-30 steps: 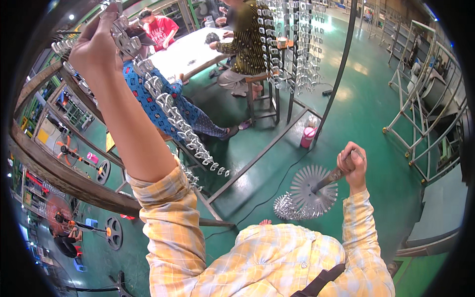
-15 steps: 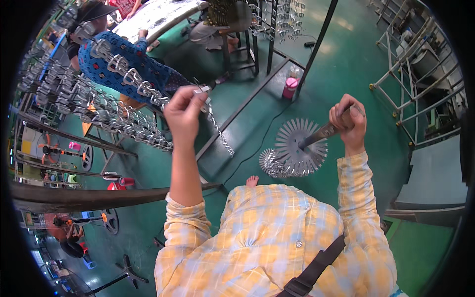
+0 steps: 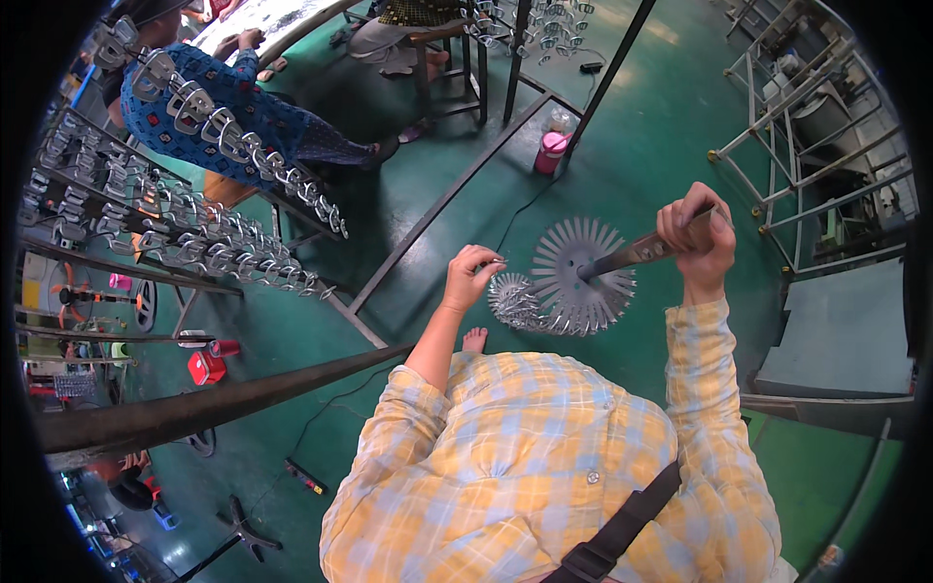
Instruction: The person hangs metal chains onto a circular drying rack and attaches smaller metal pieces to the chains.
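Floor [image 3: 700, 136]: glossy green, wheeled frames [image 3: 792, 180] at right.
Desk [image 3: 262, 21]: pale-topped, upper left, blue-clad person [image 3: 185, 117] beside.
Clip strands [image 3: 214, 219]: hanging at left.
Slotted disc [image 3: 559, 267]: ahead, above floor.
Right hand [image 3: 698, 233]: fingers wrapped around the disc's handle [image 3: 632, 256].
Left hand [image 3: 471, 279]: left of disc, fingers pinched on a small metal piece [image 3: 500, 259].

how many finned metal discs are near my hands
2: one disc on the rod in the right hand, another disc just right of the left hand; more may be hidden.
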Demonstrator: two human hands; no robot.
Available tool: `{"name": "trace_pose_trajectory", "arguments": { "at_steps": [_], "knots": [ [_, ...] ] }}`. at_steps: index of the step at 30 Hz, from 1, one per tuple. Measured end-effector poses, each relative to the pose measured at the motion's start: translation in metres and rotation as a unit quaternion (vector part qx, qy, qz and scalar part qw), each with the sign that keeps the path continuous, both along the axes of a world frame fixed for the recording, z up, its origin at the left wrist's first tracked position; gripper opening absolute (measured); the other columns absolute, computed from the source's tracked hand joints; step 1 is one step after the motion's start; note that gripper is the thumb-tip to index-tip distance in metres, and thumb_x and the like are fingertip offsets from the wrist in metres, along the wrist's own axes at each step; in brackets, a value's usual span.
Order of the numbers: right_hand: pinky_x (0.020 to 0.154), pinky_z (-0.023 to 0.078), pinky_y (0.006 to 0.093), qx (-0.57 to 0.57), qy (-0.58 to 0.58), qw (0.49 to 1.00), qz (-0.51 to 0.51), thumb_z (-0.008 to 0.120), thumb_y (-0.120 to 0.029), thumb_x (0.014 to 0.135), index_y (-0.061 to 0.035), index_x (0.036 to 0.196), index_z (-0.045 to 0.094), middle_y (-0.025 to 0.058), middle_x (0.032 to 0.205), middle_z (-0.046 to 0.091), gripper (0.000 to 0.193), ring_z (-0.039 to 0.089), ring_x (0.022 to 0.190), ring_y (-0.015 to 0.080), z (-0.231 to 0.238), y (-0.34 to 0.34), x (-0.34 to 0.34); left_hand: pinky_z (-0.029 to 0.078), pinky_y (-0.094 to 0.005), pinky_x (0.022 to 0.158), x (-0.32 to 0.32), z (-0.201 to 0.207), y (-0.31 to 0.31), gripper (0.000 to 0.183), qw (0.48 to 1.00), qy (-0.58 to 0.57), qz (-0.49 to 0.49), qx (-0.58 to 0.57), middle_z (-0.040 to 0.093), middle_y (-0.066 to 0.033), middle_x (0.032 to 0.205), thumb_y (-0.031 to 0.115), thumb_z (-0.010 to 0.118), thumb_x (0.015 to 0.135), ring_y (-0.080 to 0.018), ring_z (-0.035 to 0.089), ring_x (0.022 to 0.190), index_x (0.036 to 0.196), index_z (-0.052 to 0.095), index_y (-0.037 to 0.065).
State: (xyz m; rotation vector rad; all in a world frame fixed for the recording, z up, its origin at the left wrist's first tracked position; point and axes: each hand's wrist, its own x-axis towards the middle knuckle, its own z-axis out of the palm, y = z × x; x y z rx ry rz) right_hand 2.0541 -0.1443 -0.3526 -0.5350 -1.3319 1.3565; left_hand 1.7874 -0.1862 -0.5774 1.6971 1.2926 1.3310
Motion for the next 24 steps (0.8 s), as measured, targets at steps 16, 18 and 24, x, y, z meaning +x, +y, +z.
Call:
{"name": "trace_pose_trajectory", "arguments": {
  "at_steps": [16, 18, 24],
  "knots": [
    [0.041, 0.019, 0.0248, -0.006, -0.006, 1.0, 0.007, 0.05, -0.04, 0.075, -0.0018, 0.064, 0.04, -0.0017, 0.045, 0.028, 0.041, 0.024, 0.039, 0.0075, 0.003, -0.002, 0.0, 0.041, -0.0275, 0.059, 0.012, -0.011, -0.003, 0.009, 0.99, 0.02, -0.126, -0.063, 0.061, -0.0031, 0.072, 0.007, 0.067, 0.068, -0.0166, 0.05, 0.065, 0.075, 0.063, 0.005],
    [0.041, 0.019, 0.0249, -0.006, -0.006, 1.0, 0.012, 0.051, -0.04, 0.075, -0.0017, 0.064, 0.04, -0.0017, 0.045, 0.028, 0.041, 0.024, 0.038, 0.0075, 0.004, -0.002, 0.0, 0.041, -0.0274, 0.059, 0.012, -0.015, -0.003, 0.009, 0.989, 0.021, -0.131, -0.063, 0.061, -0.0032, 0.072, 0.007, 0.067, 0.067, -0.0168, 0.05, 0.065, 0.075, 0.063, 0.005],
    [0.041, 0.021, 0.0259, -0.021, -0.013, 0.999, 0.025, 0.053, -0.038, 0.071, -0.0016, 0.063, 0.04, -0.0009, 0.044, 0.028, 0.039, 0.025, 0.038, 0.0091, 0.007, -0.002, 0.001, 0.042, -0.0294, 0.062, 0.008, -0.012, -0.007, 0.01, 0.982, 0.028, -0.158, -0.099, 0.062, -0.0047, 0.074, 0.009, 0.068, 0.067, -0.0201, 0.053, 0.069, 0.075, 0.063, 0.005]
  ]
}}
